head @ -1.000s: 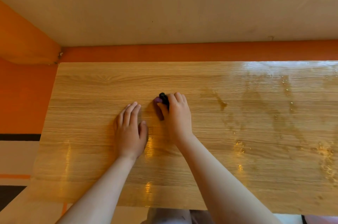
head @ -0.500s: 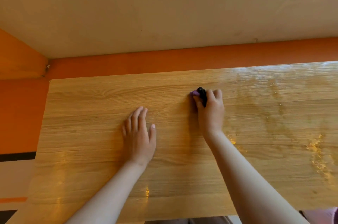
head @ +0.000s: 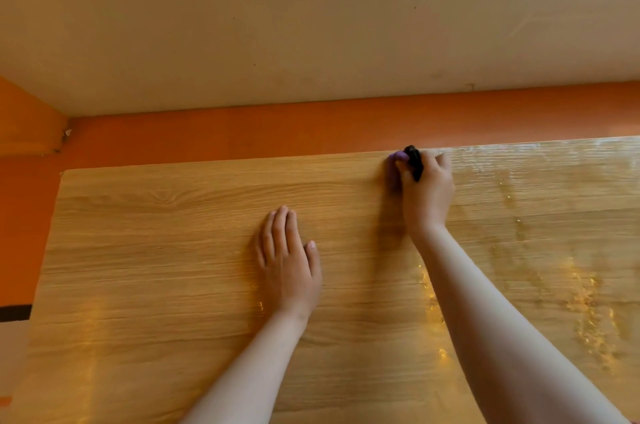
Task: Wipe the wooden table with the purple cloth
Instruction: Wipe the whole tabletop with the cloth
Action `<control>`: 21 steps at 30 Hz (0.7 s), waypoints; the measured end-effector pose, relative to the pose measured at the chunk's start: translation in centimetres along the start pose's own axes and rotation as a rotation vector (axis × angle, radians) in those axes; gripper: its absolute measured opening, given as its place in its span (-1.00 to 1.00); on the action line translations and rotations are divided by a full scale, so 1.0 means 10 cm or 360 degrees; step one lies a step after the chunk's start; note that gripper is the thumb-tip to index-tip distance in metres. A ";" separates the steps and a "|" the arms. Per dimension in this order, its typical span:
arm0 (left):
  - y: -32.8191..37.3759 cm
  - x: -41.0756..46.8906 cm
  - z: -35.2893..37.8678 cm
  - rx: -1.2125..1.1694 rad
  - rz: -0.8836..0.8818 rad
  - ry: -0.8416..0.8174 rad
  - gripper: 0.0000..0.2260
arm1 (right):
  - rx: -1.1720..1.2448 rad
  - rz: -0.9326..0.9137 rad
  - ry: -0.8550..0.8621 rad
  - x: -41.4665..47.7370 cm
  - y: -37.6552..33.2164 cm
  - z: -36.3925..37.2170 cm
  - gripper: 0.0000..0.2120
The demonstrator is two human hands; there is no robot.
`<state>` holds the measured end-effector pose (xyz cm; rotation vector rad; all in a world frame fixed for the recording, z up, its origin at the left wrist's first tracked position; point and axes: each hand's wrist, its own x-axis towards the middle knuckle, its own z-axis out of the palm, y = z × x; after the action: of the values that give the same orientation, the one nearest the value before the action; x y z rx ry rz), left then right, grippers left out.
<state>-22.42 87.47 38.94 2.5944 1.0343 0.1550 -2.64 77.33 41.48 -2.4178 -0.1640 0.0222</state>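
The wooden table (head: 156,250) fills the lower half of the view. My right hand (head: 427,191) reaches to the table's far edge and is closed on a small purple cloth (head: 396,160); only a purple corner and a black part show between the fingers. My left hand (head: 289,261) lies flat on the table near the middle, palm down, fingers together, holding nothing. Wet shiny streaks (head: 588,302) cover the right part of the tabletop.
An orange wall band (head: 242,132) runs right behind the table's far edge, with a beige wall (head: 311,25) above it. An orange wall meets it at the left corner. The table's left edge lies close to that side wall.
My right hand has slid the cloth away from me and to the right, from the table's middle up to its far edge. The left hand has stayed flat on the table.
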 end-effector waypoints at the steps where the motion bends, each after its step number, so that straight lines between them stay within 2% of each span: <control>1: 0.00 0.00 0.00 0.0004 -0.0002 -0.0003 -0.52 | 0.0003 -0.0015 -0.0019 -0.04 -0.08 0.05 -0.78; 7: 0.03 0.00 -0.03 0.0041 -0.0009 0.0033 -0.51 | 0.0158 -0.0524 -0.0394 -0.23 -0.64 0.49 -0.87; 10: 0.05 0.02 -0.03 0.0038 -0.0014 0.0060 -0.51 | 0.0161 -0.0555 -0.0434 0.01 -0.48 0.43 -0.85; 16: 0.05 0.02 -0.01 0.0045 0.0001 0.0141 -0.52 | 0.0099 -0.0436 -0.0270 0.60 0.25 -0.11 -0.81; 18: 0.05 0.02 -0.01 0.0037 -0.0004 0.0160 -0.52 | 0.0036 -0.0472 -0.0338 0.74 0.35 -0.22 -0.82; 21: 0.05 0.02 -0.01 0.0038 -0.0012 0.0156 -0.52 | -0.0011 -0.0631 -0.0577 0.89 0.32 -0.24 -0.90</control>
<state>-21.98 87.28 39.22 2.6267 1.0859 0.2720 6.67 74.48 41.48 -2.3268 -0.8048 0.2793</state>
